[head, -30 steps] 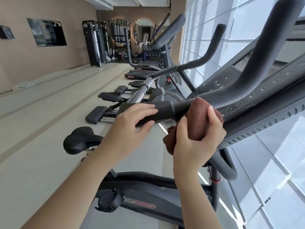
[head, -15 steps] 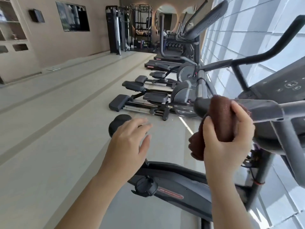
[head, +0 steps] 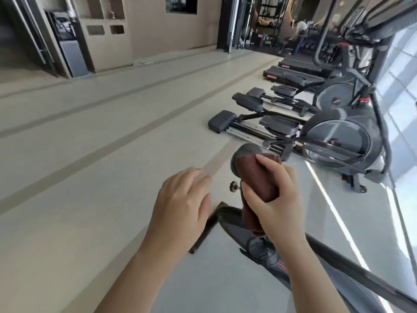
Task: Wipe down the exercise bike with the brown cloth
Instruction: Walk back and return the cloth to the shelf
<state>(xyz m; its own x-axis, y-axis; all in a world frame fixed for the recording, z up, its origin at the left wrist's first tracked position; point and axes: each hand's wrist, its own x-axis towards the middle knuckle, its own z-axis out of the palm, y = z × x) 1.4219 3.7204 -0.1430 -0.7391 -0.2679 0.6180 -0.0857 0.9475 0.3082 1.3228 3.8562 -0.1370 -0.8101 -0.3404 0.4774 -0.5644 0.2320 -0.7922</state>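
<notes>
Gripping the bunched brown cloth (head: 259,184), the right hand (head: 274,199) finds it soft and light (easily refolded); the left hand (head: 182,206), at its nine o'clock, hangs open, empty.

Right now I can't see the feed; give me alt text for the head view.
The right hand holds the brown cloth bunched over the exercise bike's dark saddle. The left hand hovers open beside it, holding nothing. Ellipticals line the windowed wall across the beige gym floor.
</notes>
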